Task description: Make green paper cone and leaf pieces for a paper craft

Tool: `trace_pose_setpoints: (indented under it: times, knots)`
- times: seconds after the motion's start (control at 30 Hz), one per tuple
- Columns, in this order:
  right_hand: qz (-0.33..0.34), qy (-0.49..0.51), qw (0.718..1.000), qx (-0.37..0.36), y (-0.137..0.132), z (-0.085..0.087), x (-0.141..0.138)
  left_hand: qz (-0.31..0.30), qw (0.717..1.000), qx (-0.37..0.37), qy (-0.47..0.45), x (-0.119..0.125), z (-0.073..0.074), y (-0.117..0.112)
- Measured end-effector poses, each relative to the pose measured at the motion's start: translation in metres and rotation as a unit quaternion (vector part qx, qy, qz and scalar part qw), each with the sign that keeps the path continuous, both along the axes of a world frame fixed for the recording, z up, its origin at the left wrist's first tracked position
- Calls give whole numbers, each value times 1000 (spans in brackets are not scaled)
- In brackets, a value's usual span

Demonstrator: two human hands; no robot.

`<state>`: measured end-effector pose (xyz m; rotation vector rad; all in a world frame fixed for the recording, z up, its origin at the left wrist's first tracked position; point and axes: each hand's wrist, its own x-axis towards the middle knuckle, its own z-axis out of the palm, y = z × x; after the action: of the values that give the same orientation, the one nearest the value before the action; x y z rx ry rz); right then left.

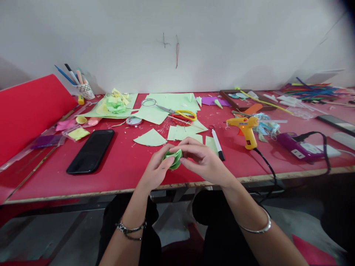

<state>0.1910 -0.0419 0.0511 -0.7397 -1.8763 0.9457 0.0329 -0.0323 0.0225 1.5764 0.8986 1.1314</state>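
Both my hands meet over the front edge of the red table [116, 173], closed around a small folded green paper flower [173, 159]. My left hand [156, 170] cups it from the left with fingers curled under it. From the right, my right hand [201, 157] pinches its top with fingertips pressed together. Part of the paper is hidden between my fingers. Cut pale green paper pieces [151, 138] lie just beyond my hands, and a black and white marker [217, 144] lies beside my right hand.
A black phone [91, 150] lies at the left. Scissors [177, 111], a yellow glue gun [245, 129] with its cord, a purple power strip [298, 149], a cup of pens [83, 88], pipe cleaners [313, 90] and a finished green flower [115, 104] lie further back. A red sheet [27, 107] leans at left.
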Motion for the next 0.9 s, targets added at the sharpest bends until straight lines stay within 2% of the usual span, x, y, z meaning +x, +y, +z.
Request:
trace_pose_setpoints:
  times: [0.13,0.33,0.4,0.6,0.7,0.9]
  knots:
    - [-14,-7,1000,14,0,1,0,-10,1000,-8,10,-1,2,1]
    - [-57,-8,998,9,0,0,-1,-101,994,41,10,-2,3,4]
    - [-76,5,997,4,0,-1,-2,-88,993,77,12,-1,2,4]
    - [-125,45,991,17,3,-4,-4,46,983,148,96,7,1,4]
    - [-139,29,989,36,3,-5,-6,61,979,157,118,10,1,4]
    - [-151,15,986,68,-1,-3,-9,52,980,123,148,12,-4,4]
